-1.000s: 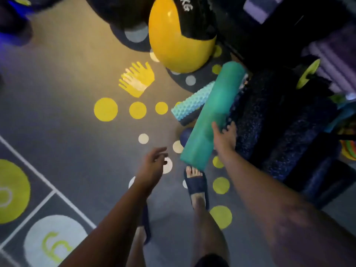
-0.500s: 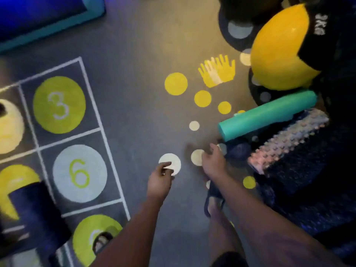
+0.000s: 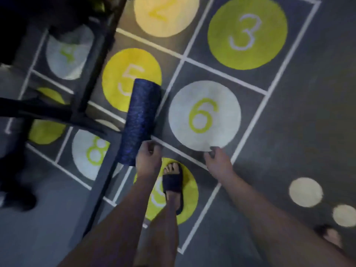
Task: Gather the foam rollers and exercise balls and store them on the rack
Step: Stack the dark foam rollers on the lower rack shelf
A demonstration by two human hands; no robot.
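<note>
Since half a second ago my view swings left, away from the teal roller and the yellow ball, which are out of sight now. The hopscotch mat (image 3: 273, 89) fills the floor under me instead of sitting off to my left. Both hands are now further forward over it.

The dark blue foam roller (image 3: 141, 120), which was at the lower left edge of the view, is now in the middle, right in front of my left hand (image 3: 148, 160). It runs away from me across the line between the yellow 5 circle (image 3: 115, 74) and the white 6 circle (image 3: 205, 115). Its near end is against my left hand. The fingers of that hand are curled at the roller's near right edge, but the picture is blurred and I cannot tell whether they actually grip it or only touch it.

My right hand (image 3: 217, 161) hangs over the near rim of the 6 circle, fingers loosely bent, holding nothing.

The rack (image 3: 96, 60) shows as dark bars at the upper left, just beside the roller's left side. One foot in a dark sandal (image 3: 173, 186) stands on a yellow circle between my forearms. My other foot (image 3: 331, 236) is at the lower right, near two pale dots (image 3: 306, 192).
</note>
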